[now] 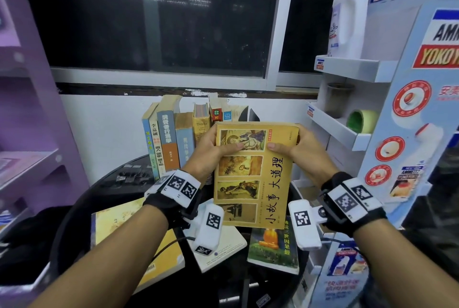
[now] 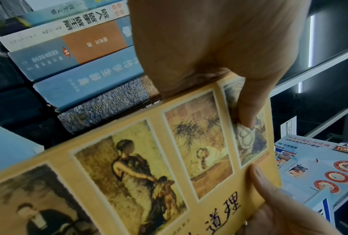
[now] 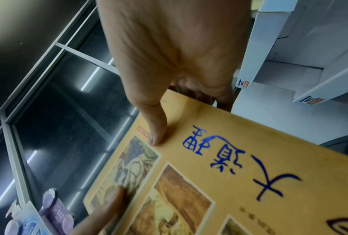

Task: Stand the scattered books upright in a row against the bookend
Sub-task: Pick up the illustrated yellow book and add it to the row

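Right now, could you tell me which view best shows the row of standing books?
The head view: the whole row stands upright behind the hands. The left wrist view shows only some spines, turned sideways. The right wrist view shows none.

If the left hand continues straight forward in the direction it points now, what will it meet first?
Probably the row of upright books directly beyond it. The left hand, which grips the yellow book, points at the brown spine there. Depth is unclear, so the gap cannot be judged.
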`<control>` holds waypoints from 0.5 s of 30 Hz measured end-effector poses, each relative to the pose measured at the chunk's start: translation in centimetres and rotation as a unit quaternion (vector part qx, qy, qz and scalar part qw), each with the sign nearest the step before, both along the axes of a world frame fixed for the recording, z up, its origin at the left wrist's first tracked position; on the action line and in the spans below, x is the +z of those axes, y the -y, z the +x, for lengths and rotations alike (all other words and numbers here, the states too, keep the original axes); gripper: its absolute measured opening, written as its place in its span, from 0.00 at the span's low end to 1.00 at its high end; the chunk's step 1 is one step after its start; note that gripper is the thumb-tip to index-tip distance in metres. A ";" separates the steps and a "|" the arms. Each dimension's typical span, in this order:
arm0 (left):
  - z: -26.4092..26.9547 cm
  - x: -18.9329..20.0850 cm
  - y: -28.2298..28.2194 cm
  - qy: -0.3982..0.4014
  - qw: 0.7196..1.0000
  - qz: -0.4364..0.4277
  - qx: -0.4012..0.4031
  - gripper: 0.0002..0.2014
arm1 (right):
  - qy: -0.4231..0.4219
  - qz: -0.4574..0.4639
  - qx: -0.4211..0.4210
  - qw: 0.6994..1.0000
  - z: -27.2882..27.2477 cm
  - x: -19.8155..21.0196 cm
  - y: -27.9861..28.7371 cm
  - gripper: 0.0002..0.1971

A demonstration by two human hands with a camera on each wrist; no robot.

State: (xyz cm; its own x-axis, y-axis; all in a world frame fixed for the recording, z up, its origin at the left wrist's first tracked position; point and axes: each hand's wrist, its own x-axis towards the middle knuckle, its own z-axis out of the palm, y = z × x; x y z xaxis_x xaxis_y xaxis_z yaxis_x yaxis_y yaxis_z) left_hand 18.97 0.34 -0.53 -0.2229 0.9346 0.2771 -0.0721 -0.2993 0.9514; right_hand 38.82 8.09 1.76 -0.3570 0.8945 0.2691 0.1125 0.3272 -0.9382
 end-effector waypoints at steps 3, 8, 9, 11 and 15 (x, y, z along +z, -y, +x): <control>0.1 0.0 0.0 0.001 1.000 0.007 0.015 0.24 | -0.003 0.020 -0.044 0.999 -0.4 -0.3 0.0 0.27; 0.3 0.2 0.1 0.030 0.999 0.021 0.034 0.20 | 0.020 0.093 -0.147 0.985 -1.4 -0.1 0.2 0.35; 0.4 0.3 0.1 0.034 0.998 0.025 0.037 0.20 | 0.029 0.115 -0.174 0.978 -1.7 -0.1 0.1 0.36; 0.5 0.6 0.3 0.044 0.998 0.032 0.042 0.18 | 0.043 0.162 -0.203 0.965 -2.3 0.0 0.2 0.34; 1.2 0.7 0.6 0.019 0.998 0.048 0.043 0.12 | 0.048 0.223 -0.162 0.960 -3.5 -0.3 0.6 0.21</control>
State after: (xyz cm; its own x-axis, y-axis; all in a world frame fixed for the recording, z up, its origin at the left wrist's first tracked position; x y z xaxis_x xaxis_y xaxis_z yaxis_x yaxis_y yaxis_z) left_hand 20.13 -0.31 0.19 -0.3136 0.8808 0.3546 -0.0776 -0.3960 0.9150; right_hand 35.33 7.45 1.48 -0.1213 0.7666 0.6306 0.3546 0.6268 -0.6938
